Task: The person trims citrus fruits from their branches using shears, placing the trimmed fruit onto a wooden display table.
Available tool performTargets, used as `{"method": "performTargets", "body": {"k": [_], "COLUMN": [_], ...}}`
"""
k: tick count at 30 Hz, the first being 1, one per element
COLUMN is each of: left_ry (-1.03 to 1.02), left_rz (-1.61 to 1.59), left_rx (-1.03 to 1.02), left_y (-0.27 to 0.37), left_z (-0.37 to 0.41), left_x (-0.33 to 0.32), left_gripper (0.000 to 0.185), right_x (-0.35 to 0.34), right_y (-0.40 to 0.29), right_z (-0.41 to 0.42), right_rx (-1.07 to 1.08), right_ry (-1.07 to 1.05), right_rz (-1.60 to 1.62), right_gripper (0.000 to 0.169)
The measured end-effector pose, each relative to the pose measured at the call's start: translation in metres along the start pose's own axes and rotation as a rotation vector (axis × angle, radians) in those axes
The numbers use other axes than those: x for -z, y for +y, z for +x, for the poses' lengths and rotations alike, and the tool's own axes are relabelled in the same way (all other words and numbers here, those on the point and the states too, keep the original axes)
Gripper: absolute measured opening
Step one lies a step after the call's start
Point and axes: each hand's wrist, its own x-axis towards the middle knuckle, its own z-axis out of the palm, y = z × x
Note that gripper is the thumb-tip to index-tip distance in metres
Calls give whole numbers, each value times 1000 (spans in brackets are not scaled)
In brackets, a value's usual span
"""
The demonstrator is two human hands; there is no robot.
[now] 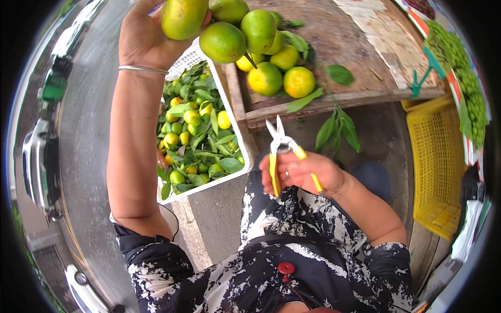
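My left hand, a metal bangle at its wrist, is raised at the top edge around a yellow-green citrus fruit; the fingers are partly hidden. Several more green citrus fruits crowd beside it, and whether the hand bears any of them I cannot tell. Under these, yellow-green fruits with leaves rest on the corner of a worn wooden table. Yellow-handled pruning shears lie in my right hand over my lap, blades pointing away from me and spread apart.
Left of the table stands a white plastic crate of small citrus fruits and leaves. A leafy twig hangs over the table's front edge. At right are a yellow plastic crate and green grapes. Parked cars line the road at left.
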Motion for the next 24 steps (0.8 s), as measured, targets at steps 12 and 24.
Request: {"method": "performTargets", "body": {"k": [12,24], "left_ry": [-52,-143], "left_rz": [45,-40], "left_rx": [161,370], "left_y": [-73,-153], "left_z": [27,55], "left_x": [-81,-100], "left_gripper": [28,18], "right_x": [-9,10], "right_y": [-47,-16], "right_z": [-27,-86], "right_rx": [234,355], "right_ry": [-75,310], "right_rz": [331,346], "right_gripper": [54,31]}}
